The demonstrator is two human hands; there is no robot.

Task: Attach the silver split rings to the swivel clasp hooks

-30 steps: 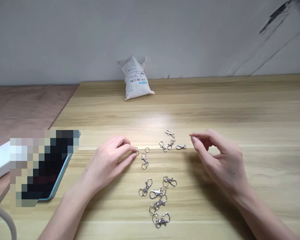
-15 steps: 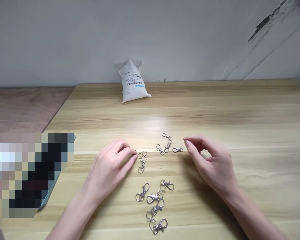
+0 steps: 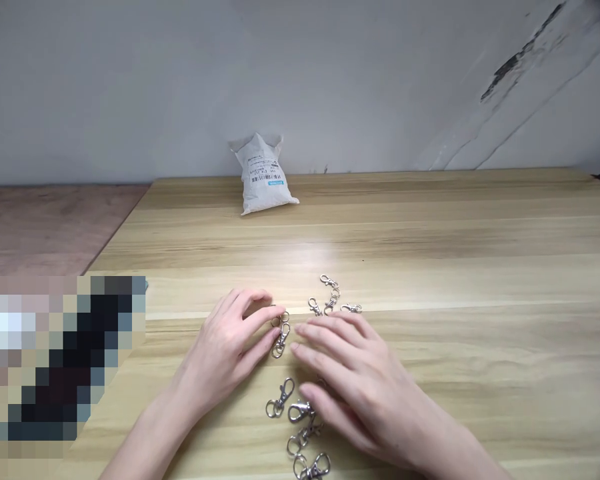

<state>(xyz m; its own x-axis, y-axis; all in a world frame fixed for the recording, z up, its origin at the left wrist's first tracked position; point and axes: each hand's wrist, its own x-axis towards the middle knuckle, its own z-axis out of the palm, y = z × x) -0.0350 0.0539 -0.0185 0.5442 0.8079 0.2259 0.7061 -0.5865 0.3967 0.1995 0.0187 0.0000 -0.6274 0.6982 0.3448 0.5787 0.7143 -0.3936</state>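
My left hand point(image 3: 227, 340) rests low over the table, thumb and index finger apart, at the edge of a silver lobster clasp point(image 3: 285, 333) with a ring on its end. Loose metal rings point(image 3: 285, 317) lie beside that clasp, partly under the index fingertip. My right hand point(image 3: 363, 373) is spread, palm down, just right of the same clasp, and nothing shows in its fingers. It covers part of the nearer group of ringed clasps point(image 3: 300, 412). Beyond its fingers lie several more clasps point(image 3: 351, 308) and a small ring point(image 3: 335, 293).
A white plastic parcel point(image 3: 265, 183) with a printed label stands at the back of the wooden table point(image 3: 455, 240), near the grey wall point(image 3: 180, 87). On the left, a blurred-out dark object point(image 3: 70, 360) lies on the table.
My right hand has swung left and nearer from beside the far clasps, its fingers spreading. My left index finger and thumb have moved slightly right, to the ringed clasp. The view has tilted slightly.
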